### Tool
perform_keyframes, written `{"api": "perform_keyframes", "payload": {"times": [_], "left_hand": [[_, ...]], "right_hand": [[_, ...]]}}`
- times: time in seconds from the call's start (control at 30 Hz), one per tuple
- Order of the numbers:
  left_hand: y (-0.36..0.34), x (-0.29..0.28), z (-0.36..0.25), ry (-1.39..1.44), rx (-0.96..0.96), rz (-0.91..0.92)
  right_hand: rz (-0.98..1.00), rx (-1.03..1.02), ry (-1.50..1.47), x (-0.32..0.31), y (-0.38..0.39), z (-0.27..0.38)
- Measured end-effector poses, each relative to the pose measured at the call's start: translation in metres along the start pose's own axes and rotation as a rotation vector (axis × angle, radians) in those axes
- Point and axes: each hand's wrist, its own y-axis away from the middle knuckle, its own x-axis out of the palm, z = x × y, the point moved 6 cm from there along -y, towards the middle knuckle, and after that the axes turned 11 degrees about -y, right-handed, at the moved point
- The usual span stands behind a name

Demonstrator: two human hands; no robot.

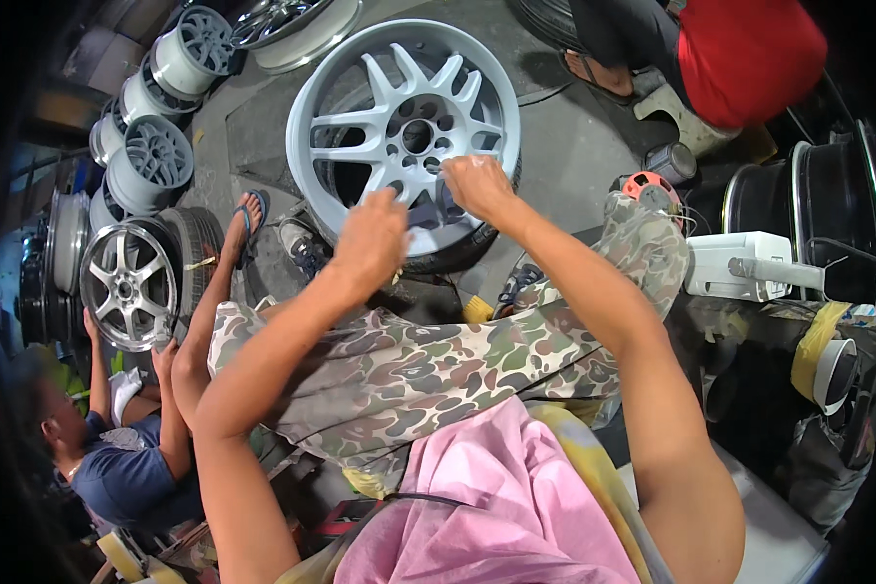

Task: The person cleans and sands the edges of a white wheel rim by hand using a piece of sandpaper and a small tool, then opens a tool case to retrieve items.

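A grey-painted car wheel rim [414,238] lies face up in front of me, tilted a little, with paired spokes and a round hub hole. It rests on a dark tyre [469,243]. My right hand [479,187] is closed in a fist over the near right spokes. Something dark shows beside its fingers, but I cannot tell whether it is a held sheet or a gap between spokes. My left hand [372,241] is over the rim's near left edge, its fingers curled and smeared by motion, so what it holds does not show.
White and grey rims [151,161] stand stacked at the far left. At lower left a person [131,467] handles a silver rim [127,284]. Another person in red [745,58] sits at far right, near a metal can [672,162]. A white box-shaped device [740,265] stands at right.
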Motion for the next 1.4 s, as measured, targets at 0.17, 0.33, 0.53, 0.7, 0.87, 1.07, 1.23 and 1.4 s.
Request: {"api": "perform_keyframes", "payload": {"times": [0.17,0.33,0.53,0.7,0.87,1.07,1.23,1.4], "left_hand": [[-0.001,0.015,0.043,0.097,-0.173,0.192],[0.000,0.042,0.023,0.070,-0.124,0.191],[-0.002,0.003,0.018,0.206,-0.148,0.342],[-0.002,-0.020,0.027,0.310,-0.095,0.319],[-0.022,-0.026,0.015,0.239,0.030,0.367],[-0.032,-0.015,0.007,0.219,0.091,0.402],[-0.038,-0.004,0.005,0.193,0.111,0.407],[-0.040,-0.005,0.003,0.230,0.127,0.353]], "right_hand": [[0.214,0.257,-0.380,-0.011,-0.011,-0.026],[0.110,0.231,-0.279,-0.039,-0.003,-0.010],[0.066,-0.048,0.059,-0.008,-0.006,0.012],[0.224,0.164,-0.015,-0.020,-0.005,0.027],[0.156,0.193,0.024,-0.005,-0.020,0.021],[0.173,0.195,-0.096,-0.031,-0.007,0.019],[0.175,0.158,-0.041,-0.017,-0.015,0.022],[0.195,0.131,0.008,-0.021,-0.003,0.021]]}}
